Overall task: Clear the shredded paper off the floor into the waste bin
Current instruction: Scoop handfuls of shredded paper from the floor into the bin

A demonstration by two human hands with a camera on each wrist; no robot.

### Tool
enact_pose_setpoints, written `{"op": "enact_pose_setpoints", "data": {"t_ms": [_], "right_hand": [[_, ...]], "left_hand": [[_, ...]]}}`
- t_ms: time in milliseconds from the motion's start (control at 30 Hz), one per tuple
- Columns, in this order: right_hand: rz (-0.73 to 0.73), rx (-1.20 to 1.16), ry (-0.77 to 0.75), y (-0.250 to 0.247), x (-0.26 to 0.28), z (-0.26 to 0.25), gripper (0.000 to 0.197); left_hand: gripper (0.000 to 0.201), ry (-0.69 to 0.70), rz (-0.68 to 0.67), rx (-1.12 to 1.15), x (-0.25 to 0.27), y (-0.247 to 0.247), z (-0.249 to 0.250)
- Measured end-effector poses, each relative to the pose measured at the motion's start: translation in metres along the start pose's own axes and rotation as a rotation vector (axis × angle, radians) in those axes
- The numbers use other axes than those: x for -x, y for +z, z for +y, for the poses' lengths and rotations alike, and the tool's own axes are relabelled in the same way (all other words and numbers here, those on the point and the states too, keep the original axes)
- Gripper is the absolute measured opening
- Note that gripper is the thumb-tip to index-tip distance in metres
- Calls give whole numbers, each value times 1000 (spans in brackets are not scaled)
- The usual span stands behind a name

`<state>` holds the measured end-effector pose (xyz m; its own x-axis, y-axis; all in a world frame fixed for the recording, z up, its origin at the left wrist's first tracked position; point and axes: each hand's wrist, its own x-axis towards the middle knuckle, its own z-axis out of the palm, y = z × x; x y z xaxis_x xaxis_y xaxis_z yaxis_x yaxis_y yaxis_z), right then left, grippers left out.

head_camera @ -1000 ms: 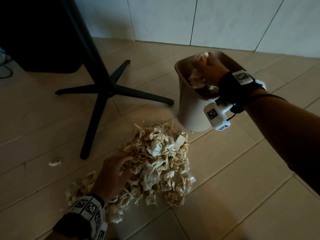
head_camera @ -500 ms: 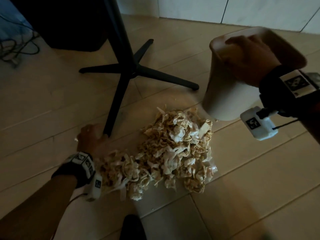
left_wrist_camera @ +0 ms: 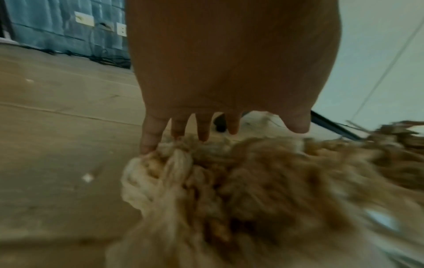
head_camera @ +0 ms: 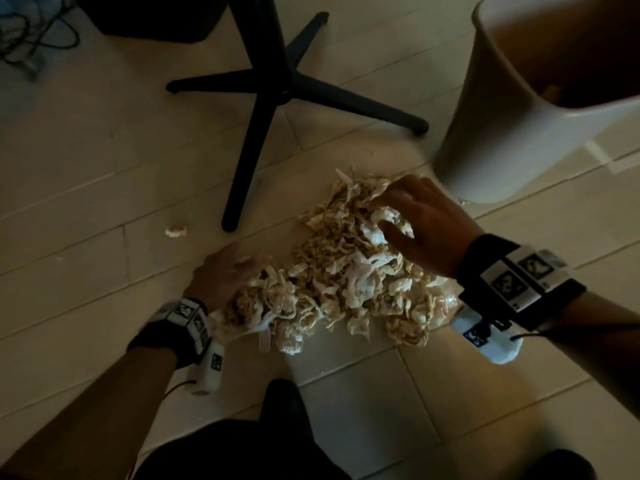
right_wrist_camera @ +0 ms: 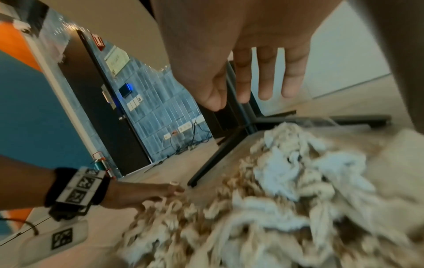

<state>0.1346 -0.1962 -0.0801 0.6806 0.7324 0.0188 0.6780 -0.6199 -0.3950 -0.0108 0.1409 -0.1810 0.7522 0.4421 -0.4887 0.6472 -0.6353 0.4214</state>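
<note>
A heap of shredded paper (head_camera: 332, 275) in tan and white strips lies on the pale floor. My left hand (head_camera: 227, 273) presses straight fingers against the heap's left edge; in the left wrist view the fingertips (left_wrist_camera: 151, 145) touch the shredded paper (left_wrist_camera: 252, 181). Over the heap's far right part my right hand (head_camera: 412, 216) is spread open. The right wrist view shows that hand (right_wrist_camera: 252, 94) with straight fingers and a gap above the shredded paper (right_wrist_camera: 286, 181). The beige waste bin (head_camera: 491, 140) stands at the upper right, just beyond the heap.
A black star-shaped furniture base (head_camera: 277, 88) stands behind the heap, one leg ending close to my left hand. A loose paper scrap (head_camera: 176, 231) lies left of that leg. Cables (head_camera: 31, 36) lie at the far left. My dark-clothed knees (head_camera: 242, 445) fill the bottom edge.
My right hand has left the waste bin and come down over the heap. My left hand has moved from beside the black leg to the heap's left edge. The view has tilted closer.
</note>
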Motion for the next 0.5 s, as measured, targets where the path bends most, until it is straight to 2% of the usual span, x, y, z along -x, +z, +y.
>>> {"op": "enact_pose_setpoints", "data": {"t_ms": [100,200,367,500], "right_hand": [[-139,-46,89,22,13,-2,41],[-229,-97,129,36,27,-4,46],[-287,-215,168,52,44,-3,48],[-286,-346,214,60,54,-4,45]], "left_hand": [[96,35,-123,45,31,19,17],[106,-9,-171,-104,50,42,32],[75,2,-75,-265,52,62,43],[49,21,-62,-133,47,61,51]]}}
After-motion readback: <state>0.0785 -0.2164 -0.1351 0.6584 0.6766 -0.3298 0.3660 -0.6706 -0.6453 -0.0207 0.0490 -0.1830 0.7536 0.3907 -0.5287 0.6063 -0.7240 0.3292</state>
